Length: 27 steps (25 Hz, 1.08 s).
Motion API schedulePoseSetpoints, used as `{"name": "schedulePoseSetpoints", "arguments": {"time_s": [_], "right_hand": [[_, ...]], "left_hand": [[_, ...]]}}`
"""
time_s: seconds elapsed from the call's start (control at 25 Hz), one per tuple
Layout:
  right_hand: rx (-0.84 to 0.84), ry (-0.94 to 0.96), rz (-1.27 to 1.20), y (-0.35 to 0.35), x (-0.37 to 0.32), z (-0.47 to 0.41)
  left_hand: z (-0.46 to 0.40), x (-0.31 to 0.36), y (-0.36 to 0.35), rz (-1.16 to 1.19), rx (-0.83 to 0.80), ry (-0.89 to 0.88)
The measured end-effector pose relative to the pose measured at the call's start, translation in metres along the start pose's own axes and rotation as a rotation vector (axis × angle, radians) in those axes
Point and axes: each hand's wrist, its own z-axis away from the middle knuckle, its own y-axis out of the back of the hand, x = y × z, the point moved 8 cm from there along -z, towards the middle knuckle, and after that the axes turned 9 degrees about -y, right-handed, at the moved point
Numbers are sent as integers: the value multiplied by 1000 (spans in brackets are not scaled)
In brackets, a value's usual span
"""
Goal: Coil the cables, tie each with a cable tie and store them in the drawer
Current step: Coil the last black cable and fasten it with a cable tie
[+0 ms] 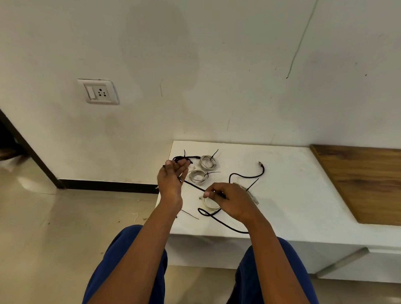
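Knees [130, 256] beside ledge edge [209, 235]

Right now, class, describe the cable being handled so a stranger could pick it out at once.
Find the white ledge below the wall. A long black cable snakes across it between both hands. Unlike the small white coils beside it, it lies loose, uncoiled and untied.

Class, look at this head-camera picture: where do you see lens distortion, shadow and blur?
Head view: the wide lens bends the wall crack and tilts the socket plate; soft shadows mottle the wall; the far left edge is smeared; the hands and the black cable stay fairly sharp.
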Motion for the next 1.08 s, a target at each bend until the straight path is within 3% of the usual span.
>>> {"name": "schedulePoseSetpoints", "arguments": {"time_s": [0.12, 0.28, 0.4, 0.52, 0.72, 0.92, 1.08], "right_hand": [[32, 55, 17, 3, -7, 1], [230, 37, 133, 21, -2, 3], [390, -58, 140, 36, 9, 5], [405, -98, 78, 43, 18, 5], [316, -37, -222, 36, 13, -1], [264, -79, -429, 27, 14, -8], [185, -85, -367, 18, 14, -9]], "left_hand": [[14, -9, -17, -428, -258, -105], [37, -21, -39, -623, -564, -73], [49, -26, -44, -713, -692, -8], [60, -36, -45, -517, -754, 281], [81, -32, -62, 135, -786, 752], [75, -9, -73, 694, -697, 843], [45, 4, -65, 820, -476, 606]]}}
